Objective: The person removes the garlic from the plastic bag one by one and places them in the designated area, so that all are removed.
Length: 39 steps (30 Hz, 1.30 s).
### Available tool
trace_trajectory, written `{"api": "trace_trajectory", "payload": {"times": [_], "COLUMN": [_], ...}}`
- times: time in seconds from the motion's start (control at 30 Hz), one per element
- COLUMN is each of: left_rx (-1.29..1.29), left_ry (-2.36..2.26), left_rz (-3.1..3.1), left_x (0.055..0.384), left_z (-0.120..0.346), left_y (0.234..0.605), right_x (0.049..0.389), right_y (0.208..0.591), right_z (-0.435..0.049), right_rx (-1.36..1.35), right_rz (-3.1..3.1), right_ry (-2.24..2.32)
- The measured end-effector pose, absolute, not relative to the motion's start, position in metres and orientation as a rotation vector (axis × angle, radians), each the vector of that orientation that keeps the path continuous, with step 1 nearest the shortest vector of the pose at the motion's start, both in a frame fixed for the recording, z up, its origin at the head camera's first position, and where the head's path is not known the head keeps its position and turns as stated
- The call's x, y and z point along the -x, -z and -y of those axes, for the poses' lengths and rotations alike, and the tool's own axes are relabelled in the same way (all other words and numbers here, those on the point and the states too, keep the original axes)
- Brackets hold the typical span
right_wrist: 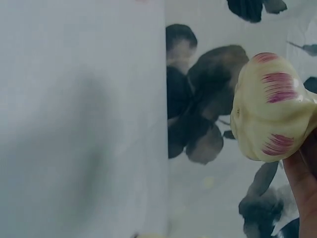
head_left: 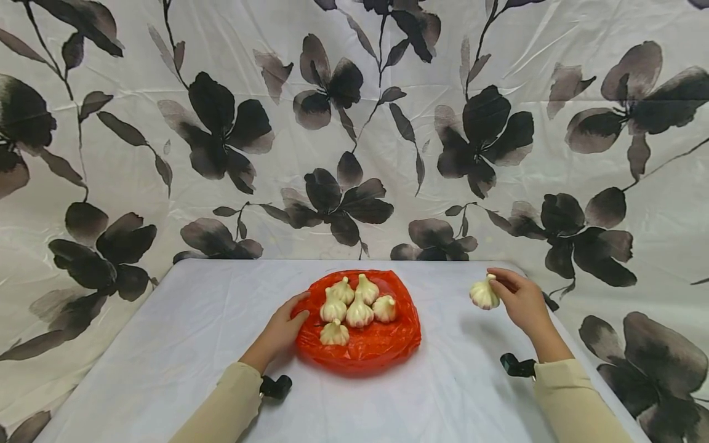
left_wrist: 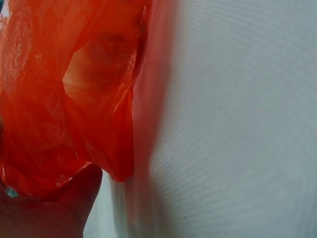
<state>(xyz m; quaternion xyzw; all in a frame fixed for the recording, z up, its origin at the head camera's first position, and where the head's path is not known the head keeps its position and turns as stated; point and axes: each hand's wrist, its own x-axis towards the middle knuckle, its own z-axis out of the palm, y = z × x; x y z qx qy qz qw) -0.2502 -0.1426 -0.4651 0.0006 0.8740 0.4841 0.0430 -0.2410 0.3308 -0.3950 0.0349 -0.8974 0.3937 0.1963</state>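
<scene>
A red plastic bag (head_left: 382,351) lies in the middle of the table, with several garlic bulbs (head_left: 360,312) grouped on it. My left hand (head_left: 279,329) holds the bag's left edge. In the left wrist view, the thumb (left_wrist: 81,193) meets the crinkled red plastic (left_wrist: 99,114); the other fingers are mostly hidden. Off to the right, above the table, my right hand (head_left: 520,301) pinches a single garlic bulb (head_left: 484,294) by its stem. Up close in the right wrist view, that bulb (right_wrist: 270,109) is cream-coloured with purple streaks.
A white cloth covers the table (head_left: 183,344), whose right edge runs close to my right hand. Behind it hangs a pale curtain (head_left: 410,172) with dark flowers. Small black devices (head_left: 275,387) sit on both wrists.
</scene>
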Motion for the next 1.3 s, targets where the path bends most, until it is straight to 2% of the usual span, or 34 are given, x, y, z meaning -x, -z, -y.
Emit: {"api": "trace_trajectory", "payload": {"times": [0.77,1.3], "left_rx": [0.003,-0.02], "left_ry": [-1.501,-1.499], "left_rz": [-2.659,-2.663], "left_x": [0.249,0.249], "left_z": [0.142,0.143], "left_y": [0.464,0.467], "right_x": [0.231,0.226], "right_y": [0.411,0.428], "right_z": [-0.379,-0.395], "right_rx": [0.124,0.253], "right_rz": [2.537,2.574], "right_ry": [-1.04,-1.057]}}
